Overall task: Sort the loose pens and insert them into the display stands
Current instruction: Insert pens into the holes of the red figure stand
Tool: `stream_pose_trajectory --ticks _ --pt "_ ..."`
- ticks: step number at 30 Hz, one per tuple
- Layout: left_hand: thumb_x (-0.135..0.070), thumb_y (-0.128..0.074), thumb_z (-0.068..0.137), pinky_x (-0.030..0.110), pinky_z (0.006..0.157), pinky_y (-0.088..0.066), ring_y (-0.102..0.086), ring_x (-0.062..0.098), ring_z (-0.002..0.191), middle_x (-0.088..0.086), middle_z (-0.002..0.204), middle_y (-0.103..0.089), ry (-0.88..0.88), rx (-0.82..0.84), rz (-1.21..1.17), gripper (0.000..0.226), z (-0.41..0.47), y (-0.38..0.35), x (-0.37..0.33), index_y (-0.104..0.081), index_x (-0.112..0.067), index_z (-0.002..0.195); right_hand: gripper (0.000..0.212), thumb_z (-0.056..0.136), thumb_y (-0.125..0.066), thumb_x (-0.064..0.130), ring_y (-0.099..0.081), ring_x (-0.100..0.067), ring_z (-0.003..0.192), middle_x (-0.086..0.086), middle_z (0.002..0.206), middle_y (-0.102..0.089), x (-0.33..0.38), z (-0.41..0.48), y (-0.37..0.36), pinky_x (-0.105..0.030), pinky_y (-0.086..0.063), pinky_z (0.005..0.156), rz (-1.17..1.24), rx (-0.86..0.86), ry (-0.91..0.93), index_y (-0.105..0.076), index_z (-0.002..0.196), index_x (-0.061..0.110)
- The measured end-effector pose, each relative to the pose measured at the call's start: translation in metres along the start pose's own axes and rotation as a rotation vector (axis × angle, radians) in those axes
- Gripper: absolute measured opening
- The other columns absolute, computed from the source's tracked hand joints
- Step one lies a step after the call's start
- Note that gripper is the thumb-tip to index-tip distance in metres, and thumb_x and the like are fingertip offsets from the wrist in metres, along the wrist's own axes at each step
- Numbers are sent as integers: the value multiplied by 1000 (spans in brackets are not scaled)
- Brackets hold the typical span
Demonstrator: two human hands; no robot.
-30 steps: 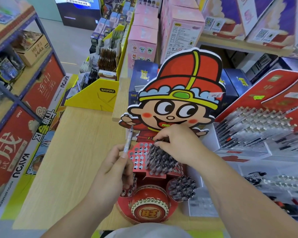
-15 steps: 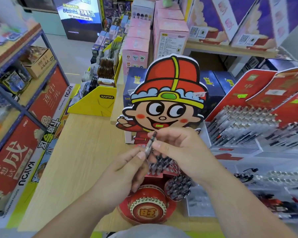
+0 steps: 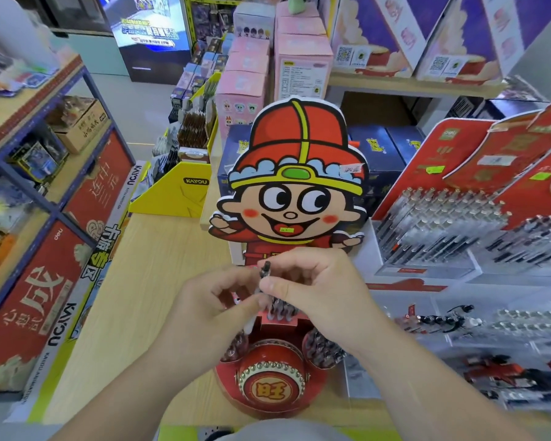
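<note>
Head view: a slim grey pen with a dark clip end [image 3: 264,271] stands nearly upright over the red cartoon-boy cardboard display stand [image 3: 295,186].
Right hand [image 3: 322,291]: thumb and forefinger pinch the pen's upper barrel from 3 o'clock.
Left hand [image 3: 204,313]: fingertips pinch it lower down, from 8 o'clock.
Why: probably to steady it and aim its tip at a free hole.
Pen's place: between both hands, above the stand's filled rows, not yet inserted.
</note>
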State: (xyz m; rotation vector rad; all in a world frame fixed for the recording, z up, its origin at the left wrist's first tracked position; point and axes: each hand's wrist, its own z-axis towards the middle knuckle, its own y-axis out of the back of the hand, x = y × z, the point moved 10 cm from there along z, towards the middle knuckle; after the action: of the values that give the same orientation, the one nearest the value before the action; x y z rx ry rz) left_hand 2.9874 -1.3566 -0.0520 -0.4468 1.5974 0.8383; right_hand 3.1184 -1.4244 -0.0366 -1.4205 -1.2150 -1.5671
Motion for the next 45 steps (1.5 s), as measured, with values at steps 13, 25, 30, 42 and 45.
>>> stream_pose_trajectory --ticks 13,25,30,42,45 --pt "-5 -76 87 10 64 -47 -65 0 71 -21 78 -72 -13 -198 130 28 44 43 26 -71 -33 89 24 94 -65 30 -55 11 106 22 117 -61 -54 -10 59 -3 -40 84 -422 -294 -102 -66 117 38" --pt "-11 -78 86 43 76 -59 -72 13 81 -7 84 -76 28 -60 149 13 76 10 71 -75 -21 92 34 98 -61 30 -58 14 106 23 119 -64 -85 -7 54 -6 -43 82 -357 -216 -264 -61 131 39" --pt "-9 -79 86 49 75 -59 -73 20 78 -7 81 -76 19 -17 153 14 78 5 71 -74 -22 88 33 99 -61 26 -54 20 104 30 114 -61 -87 -5 51 3 -40 78 -337 -215 -273 -62 131 33" --pt "-5 -79 83 32 71 -58 -69 1 74 -22 75 -71 -62 119 357 22 88 -16 74 -70 -25 85 34 100 -59 27 -55 19 104 35 111 -59 -91 -5 54 -1 -42 78 -361 -197 -280 -60 133 33" --pt "-5 -78 82 28 69 -55 -68 4 75 -9 80 -74 -103 184 435 12 94 -23 69 -72 -13 88 35 100 -58 28 -57 14 107 30 116 -61 -91 -3 54 -9 -44 88 -373 -189 -286 -59 135 33"
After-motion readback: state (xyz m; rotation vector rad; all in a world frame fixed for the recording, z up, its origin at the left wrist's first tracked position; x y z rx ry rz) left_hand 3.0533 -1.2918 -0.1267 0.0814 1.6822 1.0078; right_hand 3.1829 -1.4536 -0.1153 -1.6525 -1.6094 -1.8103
